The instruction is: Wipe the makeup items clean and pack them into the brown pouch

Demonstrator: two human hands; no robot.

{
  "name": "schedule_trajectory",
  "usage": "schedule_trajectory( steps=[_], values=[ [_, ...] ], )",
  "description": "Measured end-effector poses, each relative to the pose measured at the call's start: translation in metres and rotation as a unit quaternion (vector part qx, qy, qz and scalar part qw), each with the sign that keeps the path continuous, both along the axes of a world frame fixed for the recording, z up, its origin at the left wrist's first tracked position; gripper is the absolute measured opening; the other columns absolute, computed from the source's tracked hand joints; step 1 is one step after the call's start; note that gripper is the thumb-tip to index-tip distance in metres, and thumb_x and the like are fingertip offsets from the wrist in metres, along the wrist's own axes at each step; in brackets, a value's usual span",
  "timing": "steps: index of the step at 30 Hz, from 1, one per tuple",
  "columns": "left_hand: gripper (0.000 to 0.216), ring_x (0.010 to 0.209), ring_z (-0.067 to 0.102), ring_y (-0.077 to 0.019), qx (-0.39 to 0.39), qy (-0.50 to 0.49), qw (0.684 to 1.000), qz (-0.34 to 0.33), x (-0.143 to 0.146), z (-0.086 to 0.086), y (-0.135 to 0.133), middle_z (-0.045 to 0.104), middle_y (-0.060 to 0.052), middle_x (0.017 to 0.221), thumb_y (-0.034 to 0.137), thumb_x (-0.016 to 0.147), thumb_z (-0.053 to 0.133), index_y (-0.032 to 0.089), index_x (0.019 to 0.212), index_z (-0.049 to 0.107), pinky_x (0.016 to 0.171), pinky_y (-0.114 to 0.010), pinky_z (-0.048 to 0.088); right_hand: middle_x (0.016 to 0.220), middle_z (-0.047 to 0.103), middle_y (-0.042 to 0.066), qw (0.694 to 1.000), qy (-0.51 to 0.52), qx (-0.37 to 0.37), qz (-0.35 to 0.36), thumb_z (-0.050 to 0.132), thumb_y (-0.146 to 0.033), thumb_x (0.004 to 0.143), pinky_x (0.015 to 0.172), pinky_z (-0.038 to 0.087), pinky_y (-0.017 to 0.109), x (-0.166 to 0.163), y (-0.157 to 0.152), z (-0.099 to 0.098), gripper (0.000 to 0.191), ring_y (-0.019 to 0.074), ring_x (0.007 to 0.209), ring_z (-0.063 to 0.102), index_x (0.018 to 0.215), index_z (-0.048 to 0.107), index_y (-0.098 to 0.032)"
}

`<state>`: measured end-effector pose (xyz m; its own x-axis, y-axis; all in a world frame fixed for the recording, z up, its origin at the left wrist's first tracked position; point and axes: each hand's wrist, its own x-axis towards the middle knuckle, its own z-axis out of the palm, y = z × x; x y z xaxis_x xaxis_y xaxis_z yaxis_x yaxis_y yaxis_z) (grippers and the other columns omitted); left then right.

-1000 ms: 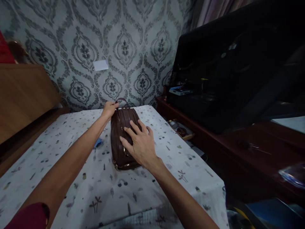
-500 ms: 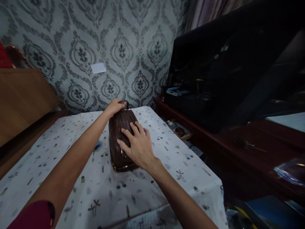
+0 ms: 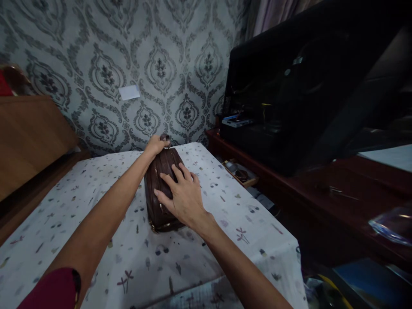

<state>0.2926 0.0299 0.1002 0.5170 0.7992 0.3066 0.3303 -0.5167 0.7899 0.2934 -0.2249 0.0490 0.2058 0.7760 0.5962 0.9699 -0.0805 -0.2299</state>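
A dark brown leather bag (image 3: 158,184) with zips stands on a table covered by a white patterned cloth (image 3: 225,214). My right hand (image 3: 180,195) lies flat on the bag's top and side, fingers spread. At the bag's far end my left hand (image 3: 156,145) is closed round the handle (image 3: 165,137), which is mostly hidden by the fingers.
A dark red wooden cabinet (image 3: 289,180) stands close along the table's right side, carrying a large black case (image 3: 289,86). A small open drawer (image 3: 240,174) holds small items. A wooden headboard (image 3: 28,133) is at left. Patterned wallpaper with a white label (image 3: 129,92) lies behind.
My left hand has closed further over the handle, pressing it down onto the bag's far end. My right hand stays flat on the bag. The view has shifted slightly.
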Motion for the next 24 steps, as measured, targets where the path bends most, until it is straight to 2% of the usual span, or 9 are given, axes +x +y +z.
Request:
schedule_trajectory(
  steps=[6,11,14,19,24],
  values=[
    [0.026,0.056,0.051,-0.0189,-0.032,0.005,0.998,-0.051,-0.007,0.002,-0.015,0.056,0.0,0.055,0.041,0.064,0.074,0.02,0.06,0.058,0.056,-0.031,0.037,0.157,0.047,0.018,1.0,0.001,0.004,-0.011,0.055,-0.061,0.096,0.111,0.039,0.055,0.0,0.001,0.0,0.053,0.0355,0.146,0.041,0.136,0.065,-0.028],
    [0.025,0.062,0.054,-0.0177,-0.01,-0.007,0.997,-0.08,-0.022,0.01,-0.019,0.059,0.0,0.062,0.043,0.068,0.069,0.02,0.066,0.061,0.061,-0.03,0.042,0.153,0.054,0.014,1.0,-0.005,-0.001,-0.001,0.052,-0.061,0.098,0.112,0.04,0.055,0.0,-0.001,0.001,0.053,0.0348,0.147,0.04,0.138,0.064,-0.028],
    [0.024,0.068,0.055,-0.018,0.029,-0.003,0.997,-0.071,-0.037,0.014,-0.011,0.06,0.001,0.063,0.041,0.065,0.073,0.02,0.066,0.064,0.065,-0.029,0.042,0.154,0.053,0.012,1.0,0.0,-0.012,0.007,0.051,-0.058,0.1,0.113,0.038,0.057,0.0,-0.004,0.003,0.052,0.0356,0.148,0.038,0.14,0.063,-0.027],
    [0.029,0.065,0.051,-0.0194,0.075,0.034,0.996,-0.031,-0.062,0.015,0.004,0.051,0.001,0.052,0.044,0.065,0.076,0.021,0.057,0.061,0.062,-0.03,0.037,0.157,0.05,0.01,1.0,-0.003,-0.02,0.018,0.048,-0.051,0.103,0.116,0.033,0.062,0.001,-0.005,0.001,0.048,0.0372,0.15,0.035,0.141,0.062,-0.026],
    [0.034,0.06,0.045,-0.0173,0.101,0.07,0.992,-0.036,-0.071,0.016,0.002,0.045,0.002,0.05,0.047,0.063,0.078,0.021,0.053,0.059,0.059,-0.03,0.031,0.157,0.05,0.011,0.999,0.0,-0.028,0.017,0.048,-0.052,0.103,0.115,0.035,0.06,0.001,-0.006,0.001,0.049,0.0369,0.15,0.035,0.142,0.061,-0.025]
  ],
)
